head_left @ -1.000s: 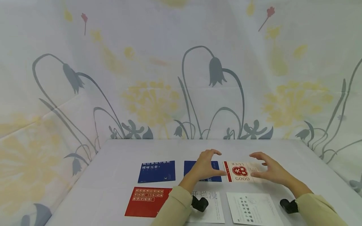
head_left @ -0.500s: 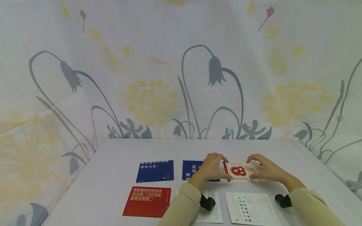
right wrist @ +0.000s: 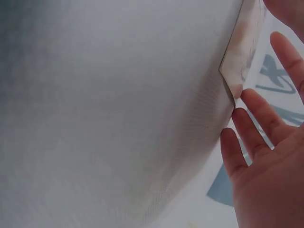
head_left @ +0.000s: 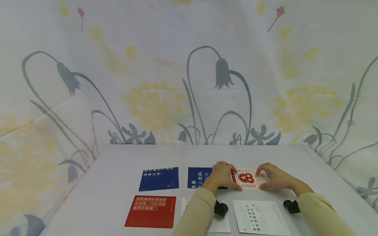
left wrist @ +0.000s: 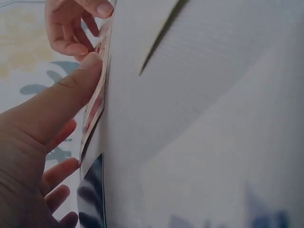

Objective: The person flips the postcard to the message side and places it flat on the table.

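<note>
A cream postcard with a red emblem and the words GOOD LUCK (head_left: 246, 178) lies in the back row, right of a blue card (head_left: 196, 177). My left hand (head_left: 221, 175) holds its left end, thumb at the near edge and fingers at the far edge. At the right end my right hand (head_left: 276, 177) grips it the same way. In the left wrist view the postcard (left wrist: 97, 102) shows edge-on under my left thumb (left wrist: 78, 83). A corner of the postcard (right wrist: 237, 61) tilts up from the table beside my right fingers (right wrist: 259, 111).
At the back left lies another blue card (head_left: 159, 179). A red card (head_left: 152, 211) and two white cards, one by my left sleeve (head_left: 218, 224) and one to the right (head_left: 260, 218), form the front row. A flower-printed cloth (head_left: 165, 65) hangs behind the white table (head_left: 141, 152).
My left hand has moved right from over the blue card to the left end of the cream postcard. My right hand has closed in on its right end. The view shifts slightly.
</note>
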Tool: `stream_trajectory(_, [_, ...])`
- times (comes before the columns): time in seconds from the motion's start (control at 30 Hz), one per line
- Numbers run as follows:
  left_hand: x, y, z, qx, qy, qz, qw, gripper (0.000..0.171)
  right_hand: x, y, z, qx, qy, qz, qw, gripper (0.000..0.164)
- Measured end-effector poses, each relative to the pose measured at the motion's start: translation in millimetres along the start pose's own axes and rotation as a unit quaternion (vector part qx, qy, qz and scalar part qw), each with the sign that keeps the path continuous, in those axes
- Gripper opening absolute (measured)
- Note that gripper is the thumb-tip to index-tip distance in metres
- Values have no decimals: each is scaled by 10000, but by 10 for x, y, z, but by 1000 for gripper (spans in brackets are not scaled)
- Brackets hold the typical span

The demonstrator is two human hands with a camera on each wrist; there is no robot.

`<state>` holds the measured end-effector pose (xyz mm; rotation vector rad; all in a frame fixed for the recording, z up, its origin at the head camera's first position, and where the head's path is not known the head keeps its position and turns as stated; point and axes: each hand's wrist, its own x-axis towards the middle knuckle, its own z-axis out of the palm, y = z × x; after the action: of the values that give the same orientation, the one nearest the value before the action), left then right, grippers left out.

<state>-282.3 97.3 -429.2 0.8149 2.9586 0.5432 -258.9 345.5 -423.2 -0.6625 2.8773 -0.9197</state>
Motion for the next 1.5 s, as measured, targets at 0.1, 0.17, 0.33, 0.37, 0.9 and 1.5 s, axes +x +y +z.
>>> stream_trajectory(0.1, [19, -5, 13, 138, -54, -14, 9999, 52, 3, 11, 1, -153, -36, 155, 9998, 42])
stream_trajectory(0.17, [29, -3, 0, 124, -110, -18, 9999, 50, 5, 8, -1, -240, -69, 345, 9991, 42])
stream_trajectory(0.33, [46, -3, -61, -52, -279, -68, 9996, 45, 42, -13, -13, -486, -217, 636, 9966, 41])
stream_trajectory(0.37, [49, 0, -74, -68, -314, -83, 9994, 44, 52, -19, -16, -542, -248, 656, 9961, 41])
stream_trajectory(0.9, [35, 91, -30, -1322, -81, -138, 9911, 52, 12, -99, 25, -608, 299, 604, 9959, 45])
stream_trajectory(1.5, [-115, 73, -23, -2729, 837, -288, 9580, 36, -219, -268, 56, -690, 1679, 611, 9815, 28])
